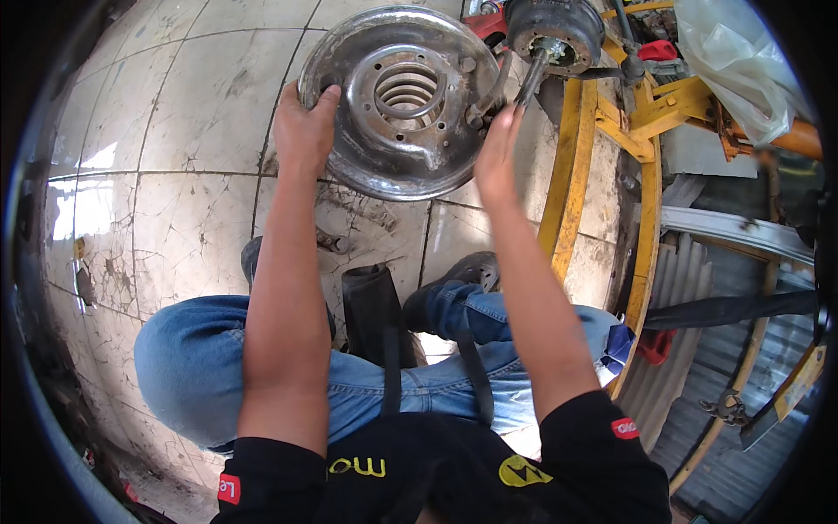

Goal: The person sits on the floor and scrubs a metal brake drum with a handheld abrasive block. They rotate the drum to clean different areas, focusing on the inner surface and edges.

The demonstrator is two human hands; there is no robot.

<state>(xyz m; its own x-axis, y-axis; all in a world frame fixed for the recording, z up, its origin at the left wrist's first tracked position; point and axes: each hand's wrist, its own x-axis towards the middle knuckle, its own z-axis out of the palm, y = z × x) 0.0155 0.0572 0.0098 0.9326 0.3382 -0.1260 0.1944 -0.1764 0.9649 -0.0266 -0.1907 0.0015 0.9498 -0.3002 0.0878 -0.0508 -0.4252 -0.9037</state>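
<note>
A round, worn steel brake backing plate (393,154), with a large central hole and several bolt holes, is before me above the tiled floor. My left hand (306,124) grips its left rim, thumb on the upper face and fingers hidden underneath. At the right rim, my right hand (499,157) holds the edge with its fingers nearly straight, slightly blurred. Through the central hole a metal coil spring (409,95) is visible; whether it touches the plate I cannot tell. A short bent hose or pipe (495,85) sticks up beside the plate's right edge.
Right of the plate is a brake drum or hub (556,33) with a shaft (533,75) protruding. Yellow metal frame bars (569,170) run along my right side. A wrench (334,242) and a black rolled object (372,298) lie between my feet. Plastic sheeting (733,65) hangs at upper right.
</note>
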